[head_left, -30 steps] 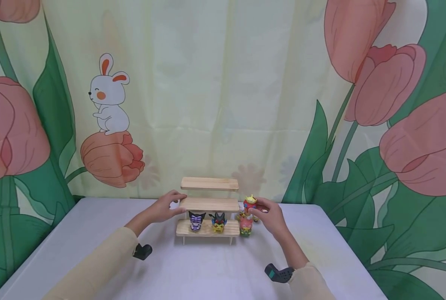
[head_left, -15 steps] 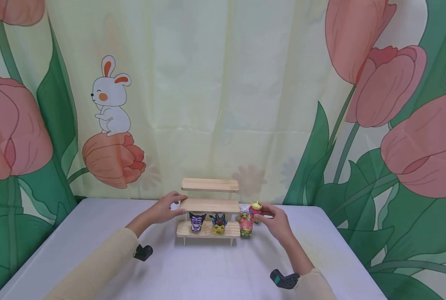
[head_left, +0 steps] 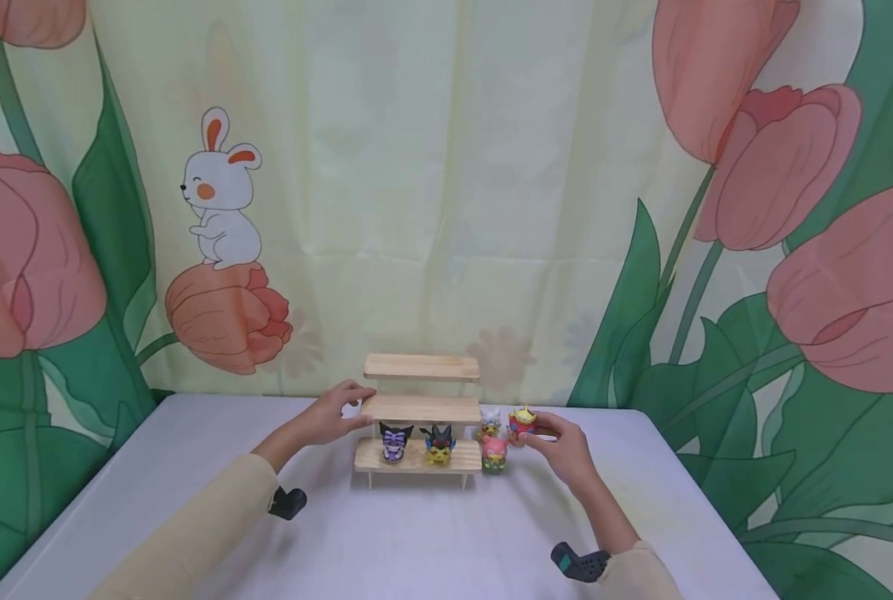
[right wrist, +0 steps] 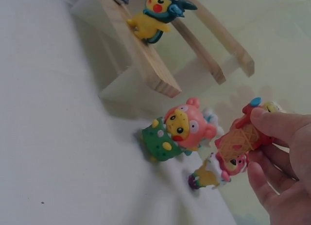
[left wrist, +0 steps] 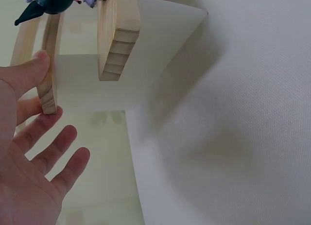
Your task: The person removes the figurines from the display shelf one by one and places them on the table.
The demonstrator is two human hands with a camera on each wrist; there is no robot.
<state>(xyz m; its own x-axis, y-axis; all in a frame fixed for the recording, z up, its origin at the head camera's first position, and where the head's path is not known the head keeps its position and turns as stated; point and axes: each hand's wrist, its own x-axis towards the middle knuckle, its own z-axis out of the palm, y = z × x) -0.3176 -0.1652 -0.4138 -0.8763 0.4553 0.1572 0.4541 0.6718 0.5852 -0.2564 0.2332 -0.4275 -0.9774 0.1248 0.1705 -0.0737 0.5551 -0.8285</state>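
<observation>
My left hand (head_left: pixel 333 414) pinches the left end of the middle board (head_left: pixel 423 408) of a three-step wooden display stand. In the left wrist view its thumb lies on one face of that board (left wrist: pixel 47 96), and the other fingers spread below. My right hand (head_left: pixel 569 450) holds a small red figurine (head_left: pixel 522 421) with a yellow head, right of the stand. The right wrist view shows a waffle-cone pattern on this figurine (right wrist: pixel 238 140) between thumb and fingers. Close by stand a pink-hooded figurine (right wrist: pixel 177 130) with a green body and a pink bear figurine (right wrist: pixel 214 171).
On the lowest board (head_left: pixel 416 467) stand a purple-and-black figurine (head_left: pixel 394 443) and a yellow one with a dark hood (head_left: pixel 439 446). A white-topped figurine (head_left: pixel 490 423) is behind the pink-hooded one. The top board (head_left: pixel 420 367) bears nothing. A printed curtain (head_left: pixel 386 167) hangs behind the white table (head_left: pixel 416 542).
My right hand has moved right and slightly down with the red figurine, away from the stand's side. The left hand keeps its place on the middle board.
</observation>
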